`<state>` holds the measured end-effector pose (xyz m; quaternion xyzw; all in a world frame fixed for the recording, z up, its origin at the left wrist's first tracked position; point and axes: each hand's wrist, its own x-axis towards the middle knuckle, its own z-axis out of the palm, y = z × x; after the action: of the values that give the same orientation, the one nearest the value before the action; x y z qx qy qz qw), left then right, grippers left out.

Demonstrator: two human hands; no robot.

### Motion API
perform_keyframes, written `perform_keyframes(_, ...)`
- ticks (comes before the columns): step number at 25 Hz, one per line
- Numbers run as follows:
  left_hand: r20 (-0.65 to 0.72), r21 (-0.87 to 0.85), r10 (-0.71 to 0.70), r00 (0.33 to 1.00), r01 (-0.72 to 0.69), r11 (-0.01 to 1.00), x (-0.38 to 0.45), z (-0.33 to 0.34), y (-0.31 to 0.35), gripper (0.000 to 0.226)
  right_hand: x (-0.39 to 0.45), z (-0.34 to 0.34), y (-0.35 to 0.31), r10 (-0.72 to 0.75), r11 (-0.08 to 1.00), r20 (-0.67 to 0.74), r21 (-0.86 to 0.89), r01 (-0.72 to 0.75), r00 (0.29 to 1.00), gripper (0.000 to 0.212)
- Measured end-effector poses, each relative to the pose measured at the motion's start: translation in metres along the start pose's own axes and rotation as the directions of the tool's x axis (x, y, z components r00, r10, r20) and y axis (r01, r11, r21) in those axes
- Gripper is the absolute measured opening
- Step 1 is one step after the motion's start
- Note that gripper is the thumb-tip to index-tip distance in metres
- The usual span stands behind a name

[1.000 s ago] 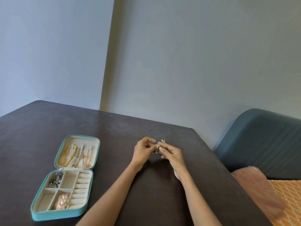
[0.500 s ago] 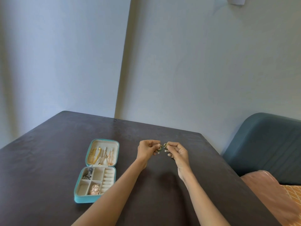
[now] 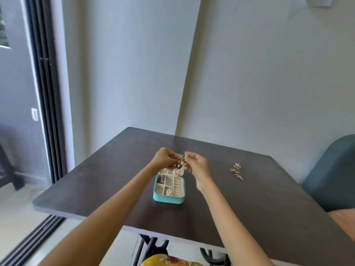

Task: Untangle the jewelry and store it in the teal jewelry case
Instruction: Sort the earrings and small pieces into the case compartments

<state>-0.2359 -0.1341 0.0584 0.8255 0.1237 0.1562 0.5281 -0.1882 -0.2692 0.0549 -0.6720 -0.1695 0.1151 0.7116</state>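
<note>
I pinch the small dark beaded, gold-tipped jewelry piece (image 3: 181,162) between my left hand (image 3: 164,158) and right hand (image 3: 196,164), above the open teal jewelry case (image 3: 169,197); light, limp, snag-prone, best gripped at its ends.

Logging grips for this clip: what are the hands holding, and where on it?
Both hands pinch one dark beaded jewelry piece above the teal case: left hand its lower end, right hand its upper end.
</note>
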Motion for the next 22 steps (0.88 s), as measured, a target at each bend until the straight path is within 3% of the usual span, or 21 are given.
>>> perform_keyframes(4,-0.061,0.212,-0.073,0.995,0.085,0.973,-0.012,-0.014,-0.015,0.009,-0.009,0.022,0.024,0.069,0.984,-0.050,-0.161,-0.076,0.996,0.013)
perform_keyframes(8,-0.008,0.411,-0.135,0.991,0.126,0.903,-0.012,-0.008,-0.023,0.015,-0.009,0.020,0.037,0.054,0.943,-0.108,-0.323,-0.086,0.993,0.016)
perform_keyframes(12,0.017,0.583,-0.158,0.987,0.119,0.804,-0.009,-0.009,-0.021,0.016,-0.011,0.019,0.030,0.072,0.895,-0.064,-0.437,-0.093,0.995,0.013)
perform_keyframes(22,-0.001,0.653,-0.146,0.989,0.111,0.749,-0.007,-0.021,-0.017,0.015,-0.013,0.020,0.029,0.129,0.903,-0.033,-0.409,-0.131,0.991,0.005)
